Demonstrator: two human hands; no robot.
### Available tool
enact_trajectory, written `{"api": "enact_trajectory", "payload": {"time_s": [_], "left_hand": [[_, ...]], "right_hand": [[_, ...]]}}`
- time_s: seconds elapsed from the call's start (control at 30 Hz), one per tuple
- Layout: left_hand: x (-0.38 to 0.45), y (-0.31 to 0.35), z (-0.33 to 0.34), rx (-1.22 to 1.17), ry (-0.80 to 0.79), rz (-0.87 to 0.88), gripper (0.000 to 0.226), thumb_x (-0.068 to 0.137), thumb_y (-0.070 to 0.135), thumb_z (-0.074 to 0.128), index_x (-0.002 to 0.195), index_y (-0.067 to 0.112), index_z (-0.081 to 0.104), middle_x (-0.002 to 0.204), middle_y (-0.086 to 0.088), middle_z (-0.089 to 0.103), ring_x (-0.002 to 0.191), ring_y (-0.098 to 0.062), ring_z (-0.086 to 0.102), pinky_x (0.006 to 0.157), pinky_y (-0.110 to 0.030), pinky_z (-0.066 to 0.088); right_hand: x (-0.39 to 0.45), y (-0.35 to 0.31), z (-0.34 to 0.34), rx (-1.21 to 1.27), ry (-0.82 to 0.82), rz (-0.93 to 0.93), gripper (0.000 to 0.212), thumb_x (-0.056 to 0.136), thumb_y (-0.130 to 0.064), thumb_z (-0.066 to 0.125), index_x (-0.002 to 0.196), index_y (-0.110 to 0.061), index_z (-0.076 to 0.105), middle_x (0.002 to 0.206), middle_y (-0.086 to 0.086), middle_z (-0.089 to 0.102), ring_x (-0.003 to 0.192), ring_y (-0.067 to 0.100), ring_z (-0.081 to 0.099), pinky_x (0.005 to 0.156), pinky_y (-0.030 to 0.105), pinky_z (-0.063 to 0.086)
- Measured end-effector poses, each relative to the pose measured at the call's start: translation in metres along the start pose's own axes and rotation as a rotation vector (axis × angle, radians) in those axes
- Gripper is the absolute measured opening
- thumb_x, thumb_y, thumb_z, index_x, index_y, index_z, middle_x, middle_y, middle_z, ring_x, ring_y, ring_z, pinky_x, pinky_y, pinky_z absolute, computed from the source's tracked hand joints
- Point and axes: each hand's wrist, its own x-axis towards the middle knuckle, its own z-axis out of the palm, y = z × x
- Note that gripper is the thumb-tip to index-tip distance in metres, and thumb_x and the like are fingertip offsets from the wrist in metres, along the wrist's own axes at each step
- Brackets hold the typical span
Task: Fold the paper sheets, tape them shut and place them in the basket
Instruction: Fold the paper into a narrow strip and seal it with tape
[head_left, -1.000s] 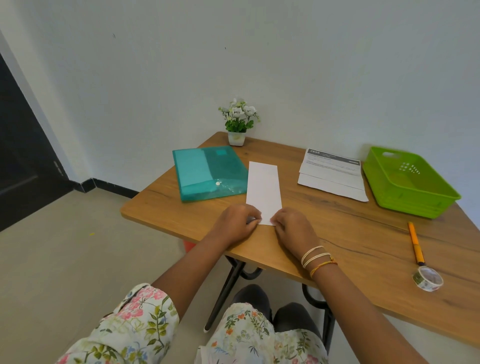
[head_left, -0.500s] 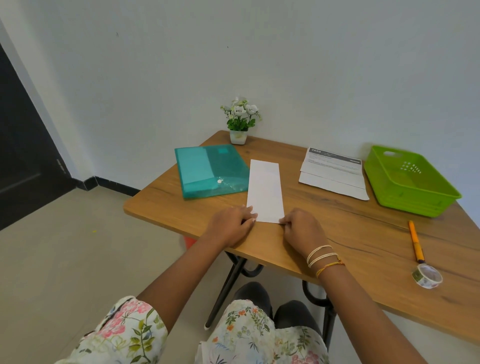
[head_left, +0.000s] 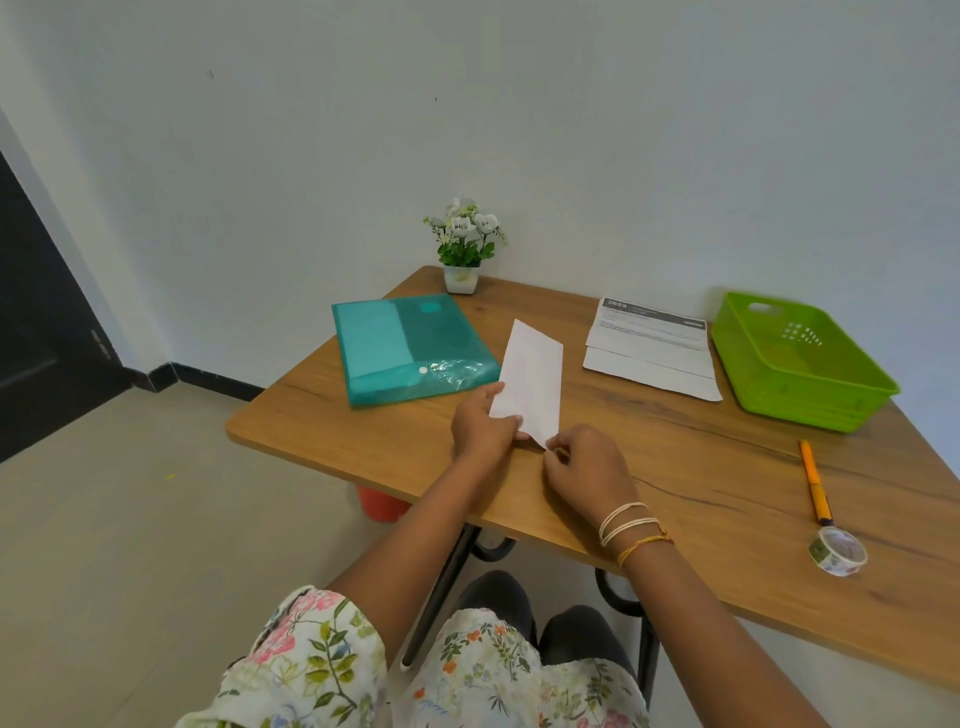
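Wooden table stood in a white-walled corner, folded paper beside the teal folder on it — left hand and right hand pinching its near end, green basket well right of the folder.

Bright, even daylight fills the room; shadows are soft and faint. Glare glints on the teal plastic folder. The green basket smears slightly, and wide-angle distortion bends the frame edges

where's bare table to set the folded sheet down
Free: the wood between the right hand and the orange pen, below the printed sheets. Crowded: the far edge, from teal folder to green basket.
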Motion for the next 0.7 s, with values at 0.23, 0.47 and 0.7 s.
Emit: {"api": "enact_trajectory", "payload": {"time_s": [0.23,0.47,0.7], "left_hand": [[-0.002,-0.005,0.007,-0.166,-0.051,0.000,0.084,0.082,0.012,0.074,0.150,0.029,0.027,0.111,-0.005,0.070,0.084,-0.010,0.070,0.063,-0.021,0.058],[0.000,-0.001,0.004,-0.169,-0.253,0.080,0.069,0.086,0.011,0.068,0.147,0.020,0.037,0.082,0.002,0.075,0.079,-0.007,0.071,0.066,-0.017,0.055],[-0.005,0.001,0.004,-0.167,-0.372,0.108,0.068,0.085,0.017,0.072,0.144,0.018,0.040,0.092,0.002,0.075,0.093,-0.010,0.070,0.093,-0.035,0.053]], "right_hand": [[-0.001,-0.003,0.008,-0.090,0.178,-0.059,0.038,0.088,-0.038,0.062,0.120,-0.018,0.061,0.114,0.002,0.063,0.099,0.017,0.059,0.078,0.025,0.050],[0.010,-0.007,0.006,-0.154,0.227,-0.105,0.036,0.096,-0.026,0.049,0.130,-0.015,0.052,0.115,0.008,0.064,0.095,0.022,0.063,0.075,0.030,0.054],[0.014,-0.004,0.001,0.059,0.357,0.077,0.033,0.091,-0.010,0.052,0.122,-0.011,0.062,0.100,0.013,0.070,0.087,0.029,0.066,0.072,0.036,0.056]]}}
